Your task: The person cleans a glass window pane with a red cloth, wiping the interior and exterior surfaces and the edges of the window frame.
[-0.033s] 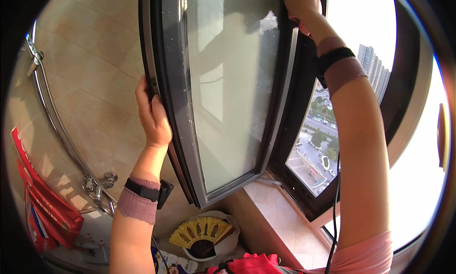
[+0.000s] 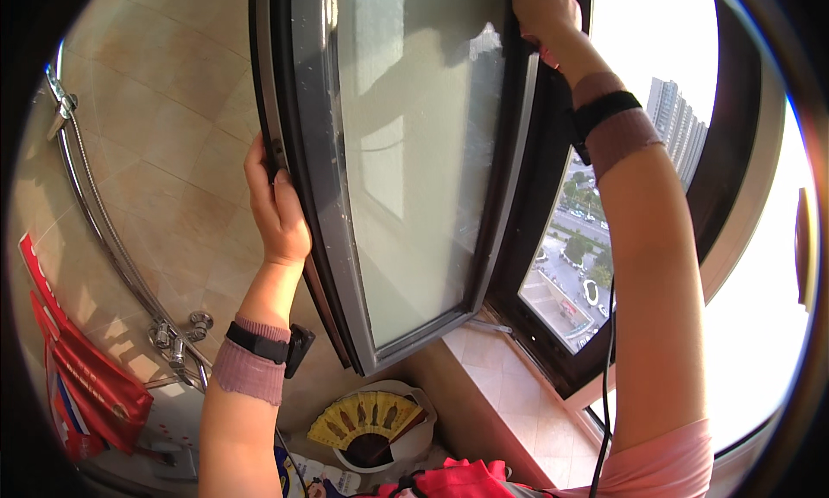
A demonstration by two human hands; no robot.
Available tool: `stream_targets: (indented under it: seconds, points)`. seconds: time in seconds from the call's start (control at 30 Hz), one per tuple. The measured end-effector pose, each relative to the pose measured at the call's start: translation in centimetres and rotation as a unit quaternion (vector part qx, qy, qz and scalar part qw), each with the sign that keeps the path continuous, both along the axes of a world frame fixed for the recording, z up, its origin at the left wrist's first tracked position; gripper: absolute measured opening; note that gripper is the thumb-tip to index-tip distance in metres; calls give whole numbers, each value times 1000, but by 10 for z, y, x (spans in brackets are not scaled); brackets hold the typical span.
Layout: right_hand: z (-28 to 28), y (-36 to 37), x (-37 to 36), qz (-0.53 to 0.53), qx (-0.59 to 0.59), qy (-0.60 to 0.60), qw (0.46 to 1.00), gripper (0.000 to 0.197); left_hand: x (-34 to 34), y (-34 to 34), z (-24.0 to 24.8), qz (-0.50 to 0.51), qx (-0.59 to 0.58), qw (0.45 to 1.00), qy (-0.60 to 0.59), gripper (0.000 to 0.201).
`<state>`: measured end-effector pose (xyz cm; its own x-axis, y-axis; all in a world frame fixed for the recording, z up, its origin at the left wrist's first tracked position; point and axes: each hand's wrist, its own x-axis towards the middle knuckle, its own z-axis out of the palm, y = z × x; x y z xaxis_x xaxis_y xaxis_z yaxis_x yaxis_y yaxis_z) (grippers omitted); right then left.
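Observation:
A window sash with a dark frame and frosted glass stands swung inward in front of me. My left hand grips its left edge, with the thumb on the near side and the fingers behind. High at the sash's right side, my right hand is closed on a pink-red thing beside the dark frame. Only small bits of that thing show around the fingers, so its kind is unclear. A pale, wet-looking patch lies on the upper glass.
The open window gap shows a tall building and a street far below. A tiled sill runs under it. On the left are a shower rail and hose, a tap and a red bag. A yellow fan lies on a white basin.
My right hand and forearm have shifted slightly to the left. My left hand keeps its hold on the sash edge.

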<state>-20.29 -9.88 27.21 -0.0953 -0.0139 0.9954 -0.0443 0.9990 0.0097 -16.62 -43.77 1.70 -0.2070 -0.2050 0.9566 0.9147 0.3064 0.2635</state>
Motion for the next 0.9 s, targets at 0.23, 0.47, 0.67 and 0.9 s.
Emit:
stream_targets:
  seconds: [0.23, 0.47, 0.67, 0.9]
  points:
    - [-124, 9, -15, 11, 60, 57, 997, 58, 11, 7, 3, 17, -6, 1000, -12, 52]
    - [-299, -2, 2, 84, 75, 30, 993, 44, 12, 3, 4, 29, 5, 1000, 1, 52]
    - [-448, -5, 24, 100, 38, -86, 990, 42, 12, 4, 5, 31, -1, 1000, 4, 49]
    - [-554, -5, 62, 131, -65, -320, 936, 42, 5, 6, 0, 54, -5, 998, 16, 51]
